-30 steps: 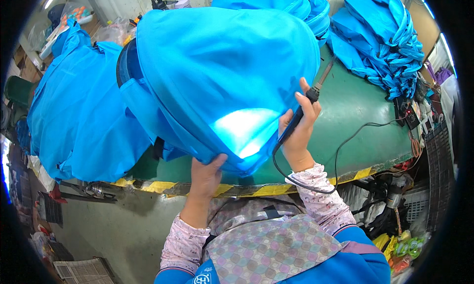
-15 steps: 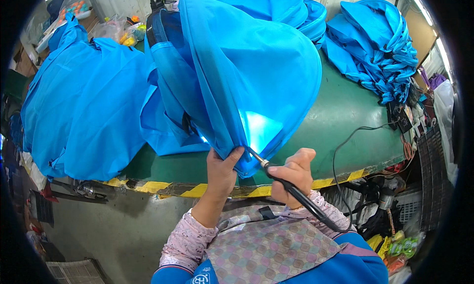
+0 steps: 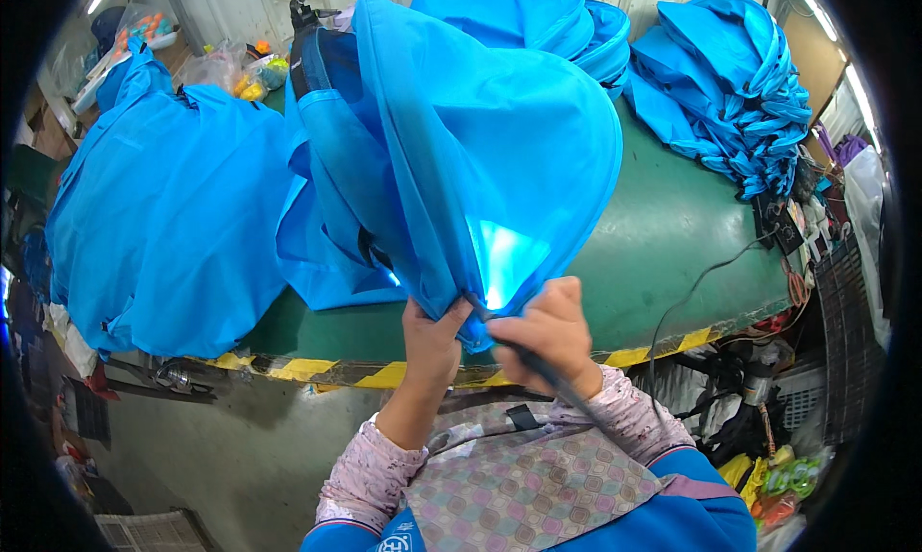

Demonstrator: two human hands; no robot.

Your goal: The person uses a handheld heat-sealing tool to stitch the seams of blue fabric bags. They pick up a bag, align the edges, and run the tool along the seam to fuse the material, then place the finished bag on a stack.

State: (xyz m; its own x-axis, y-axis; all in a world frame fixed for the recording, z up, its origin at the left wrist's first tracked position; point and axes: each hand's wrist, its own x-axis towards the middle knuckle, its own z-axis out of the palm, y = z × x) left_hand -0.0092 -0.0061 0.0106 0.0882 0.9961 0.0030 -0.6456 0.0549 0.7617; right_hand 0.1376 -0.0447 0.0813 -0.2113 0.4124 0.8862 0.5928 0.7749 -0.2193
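A large bright-blue fabric piece [image 3: 509,120], with curved, stiff-looking edges, stands partly upright over the table in front of me. My left hand [image 3: 432,346] pinches its lower corner between thumb and fingers. In my right hand [image 3: 552,336] is a corded soldering iron [image 3: 540,368] with a black handle, the fingers wrapped round it. Its tip points left into the gathered cloth beside my left thumb; the exact contact point is hidden. A bright patch of light falls on the fabric just above the tip.
More blue fabric [image 3: 173,216] lies at the left, and a bunched blue pile [image 3: 725,86] at the far right. The green table [image 3: 663,250] has a yellow-and-black striped front edge. A black cord [image 3: 687,293] runs to a dark box [image 3: 780,228] at the right.
My right hand has moved left and slightly up with the soldering iron, bringing its tip in against the cloth by my left thumb. My left hand keeps its pinch, slightly lower.
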